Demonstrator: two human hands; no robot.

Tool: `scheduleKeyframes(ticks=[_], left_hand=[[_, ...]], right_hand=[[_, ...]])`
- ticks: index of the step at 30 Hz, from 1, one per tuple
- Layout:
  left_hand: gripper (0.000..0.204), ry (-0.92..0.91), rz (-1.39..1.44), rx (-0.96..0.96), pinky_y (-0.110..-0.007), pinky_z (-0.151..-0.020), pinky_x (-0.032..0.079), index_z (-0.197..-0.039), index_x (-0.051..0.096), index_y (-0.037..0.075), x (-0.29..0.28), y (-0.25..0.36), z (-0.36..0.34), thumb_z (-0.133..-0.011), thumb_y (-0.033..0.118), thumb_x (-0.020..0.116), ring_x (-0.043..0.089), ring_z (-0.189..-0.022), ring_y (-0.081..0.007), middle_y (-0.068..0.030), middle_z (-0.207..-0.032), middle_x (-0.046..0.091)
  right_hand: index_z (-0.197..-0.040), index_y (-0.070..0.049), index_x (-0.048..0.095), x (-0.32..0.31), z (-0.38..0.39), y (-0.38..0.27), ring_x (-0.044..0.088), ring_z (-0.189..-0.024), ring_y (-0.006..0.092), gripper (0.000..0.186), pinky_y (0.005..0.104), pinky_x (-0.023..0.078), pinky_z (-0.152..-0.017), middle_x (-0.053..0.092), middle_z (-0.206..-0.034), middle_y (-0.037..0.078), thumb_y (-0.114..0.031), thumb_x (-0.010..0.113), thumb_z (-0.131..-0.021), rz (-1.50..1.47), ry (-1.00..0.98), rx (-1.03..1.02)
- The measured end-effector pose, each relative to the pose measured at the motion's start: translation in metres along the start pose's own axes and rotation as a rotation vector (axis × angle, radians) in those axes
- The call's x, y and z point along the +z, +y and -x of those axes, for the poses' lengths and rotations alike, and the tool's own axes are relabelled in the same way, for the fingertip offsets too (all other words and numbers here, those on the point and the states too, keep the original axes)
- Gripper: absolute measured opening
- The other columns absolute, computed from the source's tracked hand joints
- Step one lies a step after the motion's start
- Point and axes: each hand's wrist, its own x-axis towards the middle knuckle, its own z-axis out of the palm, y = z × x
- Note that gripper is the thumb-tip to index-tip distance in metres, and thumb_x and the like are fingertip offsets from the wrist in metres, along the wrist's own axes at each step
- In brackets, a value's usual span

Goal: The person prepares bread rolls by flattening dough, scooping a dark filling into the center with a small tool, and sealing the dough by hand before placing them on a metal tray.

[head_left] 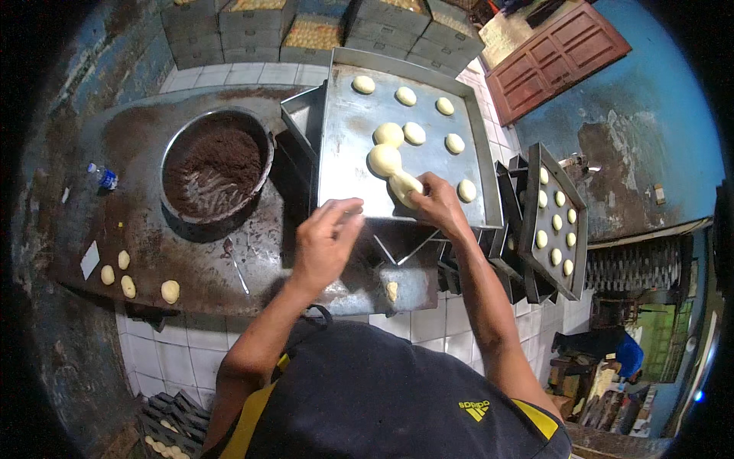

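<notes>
A shallow metal tray (pixel 355 176) sits in front of me, with several pale dough balls spread over it. My right hand (pixel 442 205) is over its near side, fingers closed on a stretched piece of dough (pixel 405 188). That piece touches a flattened dough ball (pixel 384 161), and another dough ball (pixel 389 135) lies against this one on the far side. By the tray's near left corner, my left hand (pixel 330 241) has its fingers stretched out and slightly apart, with nothing visible in it. Its palm is partly hidden.
On the metal table (pixel 183 264) stand a large bowl of dark brown crumbly filling (pixel 222 157), a small bottle (pixel 102 177), a spoon (pixel 238 269) and loose dough lumps (pixel 170 291). Another tray of dough balls (pixel 549 222) leans at the right. Metal boxes (pixel 252 34) line the back; a person (pixel 612 352) is far right.
</notes>
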Motion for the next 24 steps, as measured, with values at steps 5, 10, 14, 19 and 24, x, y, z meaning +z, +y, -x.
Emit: scheduleKeyframes(ticks=[5,10,14,19,24], left_hand=[[0.046,0.08,0.341,-0.118,-0.03,-0.094,0.05,-0.144,0.048,-0.001,0.089,-0.012,0.053,-0.106,0.023,0.056,0.063,-0.106,-0.0148,-0.0131,-0.117,0.066],[0.048,0.016,0.455,-0.329,-0.029,-0.072,0.048,-0.098,0.065,0.001,0.122,0.022,0.113,-0.107,0.045,0.05,0.058,-0.082,-0.0098,-0.0025,-0.089,0.065],[0.057,0.217,-0.161,0.019,-0.036,-0.065,0.045,-0.083,0.058,0.001,0.112,-0.025,0.155,-0.106,0.052,0.047,0.054,-0.071,-0.0163,-0.0065,-0.078,0.059],[0.055,0.134,0.068,-0.304,-0.033,-0.069,0.047,-0.089,0.06,0.003,0.066,-0.018,0.179,-0.105,0.053,0.047,0.054,-0.076,-0.0129,-0.0045,-0.08,0.06],[0.056,0.346,0.164,-0.517,-0.034,-0.096,0.048,-0.149,0.045,0.011,-0.018,-0.058,0.224,-0.105,0.043,0.051,0.056,-0.123,-0.0238,-0.0154,-0.143,0.054]], right_hand=[[-0.11,0.0,0.066,0.016,0.138,-0.026,0.067,-0.087,0.0253,0.032,0.0369,0.055,-0.075,0.067,-0.099,0.015,-0.016,0.072,-0.083,-0.108,0.239,-0.384],[-0.118,-0.003,0.066,0.04,0.231,-0.004,0.065,-0.1,0.0257,0.038,0.0349,0.055,-0.074,0.062,-0.114,0.016,-0.009,0.08,-0.083,-0.084,0.574,-0.6],[-0.109,0.002,0.072,0.109,0.273,0.012,0.066,-0.087,0.0112,0.019,0.0288,0.053,-0.074,0.069,-0.093,0.005,-0.009,0.07,-0.093,-0.659,0.217,-0.139],[-0.117,0.003,0.069,0.154,0.271,0.007,0.062,-0.09,0.0088,0.028,0.0254,0.05,-0.079,0.071,-0.098,0.004,-0.013,0.072,-0.094,-0.969,0.037,-0.158],[-0.122,0.001,0.065,0.209,0.24,-0.021,0.064,-0.092,0.0125,0.03,0.0285,0.053,-0.084,0.07,-0.102,0.006,-0.013,0.071,-0.096,-0.818,0.165,-0.324]])
